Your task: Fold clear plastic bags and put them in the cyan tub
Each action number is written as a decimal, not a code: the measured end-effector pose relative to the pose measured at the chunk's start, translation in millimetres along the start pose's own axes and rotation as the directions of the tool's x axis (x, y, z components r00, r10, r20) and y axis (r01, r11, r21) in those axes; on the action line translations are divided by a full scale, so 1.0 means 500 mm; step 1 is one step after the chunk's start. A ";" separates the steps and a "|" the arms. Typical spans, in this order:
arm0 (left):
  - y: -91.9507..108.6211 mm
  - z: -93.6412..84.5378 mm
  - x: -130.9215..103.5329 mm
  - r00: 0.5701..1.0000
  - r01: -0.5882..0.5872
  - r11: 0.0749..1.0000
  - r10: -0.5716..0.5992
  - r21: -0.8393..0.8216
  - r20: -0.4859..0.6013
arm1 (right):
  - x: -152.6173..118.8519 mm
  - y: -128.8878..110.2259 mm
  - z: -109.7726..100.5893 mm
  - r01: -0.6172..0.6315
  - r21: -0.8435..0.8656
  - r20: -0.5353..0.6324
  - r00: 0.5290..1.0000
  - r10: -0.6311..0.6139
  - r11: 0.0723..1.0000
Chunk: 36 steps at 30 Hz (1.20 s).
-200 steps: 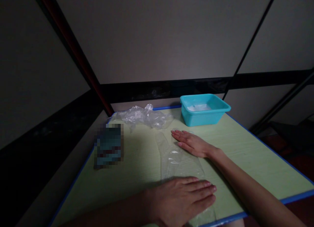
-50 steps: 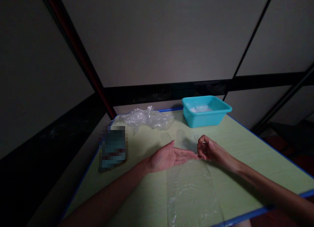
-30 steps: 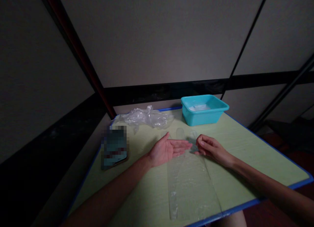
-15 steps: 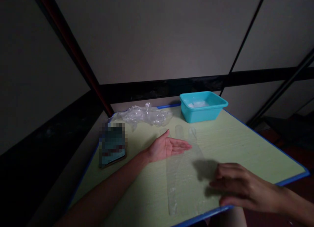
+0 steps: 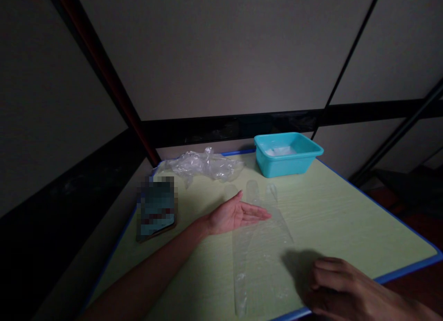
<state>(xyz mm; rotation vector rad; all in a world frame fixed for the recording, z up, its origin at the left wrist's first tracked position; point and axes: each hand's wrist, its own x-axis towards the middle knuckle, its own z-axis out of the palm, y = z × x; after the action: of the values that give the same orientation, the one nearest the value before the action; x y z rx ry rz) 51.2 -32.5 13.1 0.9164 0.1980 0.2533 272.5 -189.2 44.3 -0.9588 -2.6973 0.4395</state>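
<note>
Clear plastic glove [image 5: 262, 247] lies between left hand [image 5: 235, 215] and right hand [image 5: 341, 288].

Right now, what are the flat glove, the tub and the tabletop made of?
Glove: thin clear plastic film, glossy; the table shows through it. Tub: rigid moulded plastic, smooth turquoise, by its rolled rim. Table: pale green wood-grain surface, probably laminate, matte, with blue edging.

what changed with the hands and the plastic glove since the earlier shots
The right hand left the glove's fingertips and drew back to the near table edge, by the cuff of the clear plastic glove. The left hand, earlier pressed flat near the cuff, now lies palm up on the glove. The teal tub, crumpled plastic and table stayed put.
</note>
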 end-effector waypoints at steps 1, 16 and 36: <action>0.000 0.000 0.000 1.000 0.001 1.000 -0.001 0.000 -0.003 | 0.002 0.002 -0.003 -0.015 0.031 -0.007 1.000 0.015 0.999; -0.001 0.006 -0.010 0.999 -0.036 0.999 0.036 0.001 -0.032 | 0.110 0.111 -0.067 -0.188 0.796 -0.231 0.785 0.575 0.575; 0.006 0.009 -0.007 0.999 -0.046 0.999 0.047 0.019 -0.014 | 0.102 0.144 -0.025 -0.216 0.790 -0.118 0.865 0.488 0.573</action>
<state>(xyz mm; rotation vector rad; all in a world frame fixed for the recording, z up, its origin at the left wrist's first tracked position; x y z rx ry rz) 48.8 -35.3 18.3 0.9384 0.1928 0.3017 279.0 -100.8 36.5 -1.1497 -1.6899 1.2510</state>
